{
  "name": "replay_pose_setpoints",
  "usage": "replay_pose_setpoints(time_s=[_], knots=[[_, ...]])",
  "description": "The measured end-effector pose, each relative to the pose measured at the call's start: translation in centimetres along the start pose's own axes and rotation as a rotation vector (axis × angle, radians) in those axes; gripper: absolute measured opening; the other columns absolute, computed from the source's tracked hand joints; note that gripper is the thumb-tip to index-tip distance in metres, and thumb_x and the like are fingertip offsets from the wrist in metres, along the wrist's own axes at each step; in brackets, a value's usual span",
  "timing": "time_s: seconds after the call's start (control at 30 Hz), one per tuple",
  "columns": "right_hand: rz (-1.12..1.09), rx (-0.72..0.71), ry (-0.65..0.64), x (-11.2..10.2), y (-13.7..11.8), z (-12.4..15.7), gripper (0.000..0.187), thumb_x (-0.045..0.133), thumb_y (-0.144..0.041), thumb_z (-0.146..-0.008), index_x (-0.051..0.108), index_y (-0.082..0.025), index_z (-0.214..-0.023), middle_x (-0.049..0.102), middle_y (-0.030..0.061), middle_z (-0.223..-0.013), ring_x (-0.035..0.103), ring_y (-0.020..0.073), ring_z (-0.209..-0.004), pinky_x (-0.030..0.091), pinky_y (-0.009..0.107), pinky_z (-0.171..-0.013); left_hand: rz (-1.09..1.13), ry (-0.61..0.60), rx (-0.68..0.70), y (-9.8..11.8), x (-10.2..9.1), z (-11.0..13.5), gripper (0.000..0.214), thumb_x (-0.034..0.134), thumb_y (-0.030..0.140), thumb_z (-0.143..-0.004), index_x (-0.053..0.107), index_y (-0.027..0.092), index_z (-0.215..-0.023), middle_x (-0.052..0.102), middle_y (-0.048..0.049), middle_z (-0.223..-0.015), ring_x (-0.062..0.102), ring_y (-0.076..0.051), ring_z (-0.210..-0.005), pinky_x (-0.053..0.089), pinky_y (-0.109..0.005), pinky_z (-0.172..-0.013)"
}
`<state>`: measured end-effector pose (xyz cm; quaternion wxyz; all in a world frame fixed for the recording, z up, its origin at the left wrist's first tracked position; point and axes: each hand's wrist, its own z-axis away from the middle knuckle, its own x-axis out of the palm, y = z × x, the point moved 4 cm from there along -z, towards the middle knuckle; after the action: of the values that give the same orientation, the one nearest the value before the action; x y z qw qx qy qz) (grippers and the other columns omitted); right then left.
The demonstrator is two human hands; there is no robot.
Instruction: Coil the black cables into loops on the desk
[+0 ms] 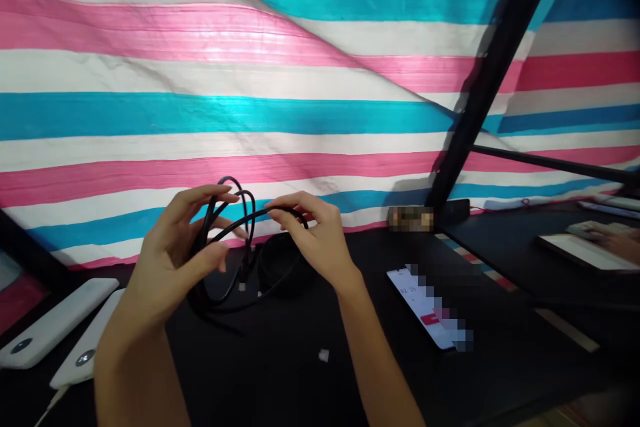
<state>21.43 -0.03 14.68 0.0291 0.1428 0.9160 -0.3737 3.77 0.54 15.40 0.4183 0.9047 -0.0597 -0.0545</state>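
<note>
A black cable [227, 300] hangs in loose loops above the dark table. Around one side of the loops curl the spread fingers and thumb of my left hand [175, 247], holding the coil. My right hand [315, 230] pinches a length of the same cable between thumb and fingertips. A dark connector [245, 265] dangles by the loops. Behind my right hand, on the table, lies another black coil [277, 263], partly hidden; I cannot tell whether it belongs to the same cable.
Two white devices [63, 320] lie at the left, one with a white cord. A lit phone [425, 310] rests right of my right arm. A small whitish scrap [324, 355] is in front. Another person's hand [617, 240] is at far right beside a white tray [580, 253].
</note>
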Motion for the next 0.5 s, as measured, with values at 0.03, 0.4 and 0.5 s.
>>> replay_pose_setpoints(time_s=[0.03, 0.4, 0.5], knots=[[-0.019, -0.011, 0.013, 0.1, -0.2, 0.0, 0.01, 0.06, -0.03, -0.082, 0.068, -0.024, -0.084, 0.07, -0.0001, -0.087, 0.064, 0.0151, -0.079, 0.049, 0.025, -0.071, -0.033, -0.034, -0.023, 0.0, 0.4, 0.1, 0.056, 0.077, 0.027, -0.058, 0.062, 0.031, -0.111, 0.059, -0.0099, -0.116, 0.06, -0.019, -0.063, 0.042, -0.023, -0.035], [-0.048, -0.129, 0.06, -0.3, -0.5, 0.0, 0.007, 0.059, -0.024, -0.084, 0.065, -0.022, -0.084, 0.067, -0.0009, -0.087, 0.062, 0.0139, -0.082, 0.048, 0.025, -0.076, -0.394, -0.052, -0.169, -1.4, 1.9, -0.5, 0.05, 0.066, 0.035, -0.071, 0.054, 0.026, -0.119, 0.061, -0.0063, -0.112, 0.059, -0.011, -0.062, 0.052, -0.024, -0.055], [-0.054, -0.176, 0.117, -0.5, -0.9, 0.1, 0.006, 0.059, -0.023, -0.083, 0.065, -0.023, -0.083, 0.066, -0.001, -0.085, 0.062, 0.0138, -0.082, 0.048, 0.025, -0.075, -0.456, -0.01, -0.148, -1.5, 1.2, -0.7, 0.049, 0.065, 0.041, -0.072, 0.056, 0.026, -0.118, 0.061, -0.0068, -0.116, 0.064, -0.02, -0.086, 0.054, -0.029, -0.067]])
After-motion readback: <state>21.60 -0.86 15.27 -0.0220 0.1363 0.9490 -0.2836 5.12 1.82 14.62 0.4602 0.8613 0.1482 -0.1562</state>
